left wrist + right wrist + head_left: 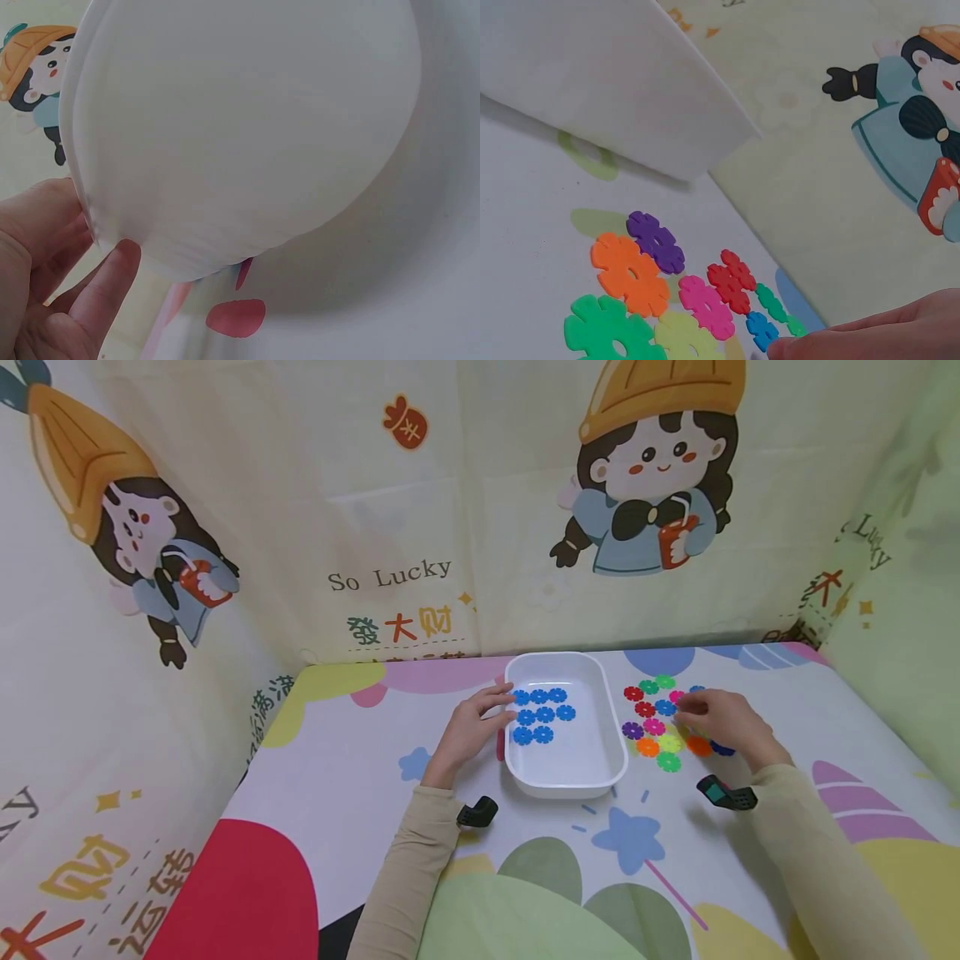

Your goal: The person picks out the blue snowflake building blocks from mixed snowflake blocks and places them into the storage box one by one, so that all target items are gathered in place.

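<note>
The right hand (723, 720) rests on the loose cluster of snowflake building discs (660, 723) toward the far right part of the counter (360, 793). Its fingers (870, 337) lie low over the discs with the tips down among them; whether they already pinch one I cannot tell, since the hand covers the spot and the wrist view only catches the fingertips at the frame's edge. Around them lie a purple disc (655, 241), an orange disc (630, 274), a pink disc (706, 306), a red disc (733, 280) and a green disc (609, 334), all flat on the counter and touching or just beside one another.

The left hand (472, 727) lies against the left wall of the white plastic tray (567, 777), fingers (501, 703) straight and slightly spread, the tips reaching over the rim; it seems to steady the tray rather than grip it. Inside, in the tray's far left corner, the blue discs (542, 714) sit in neat rows.

The tray stands mid-counter toward the far edge, the coloured cluster just to its right.

By my reading, blue pieces are being sorted out of the mix into the tray, and the step in hand is picking the next one. That would call for a fine pinch on a single thin disc without dragging its neighbours, then a short carry left over the tray's rim.
</note>
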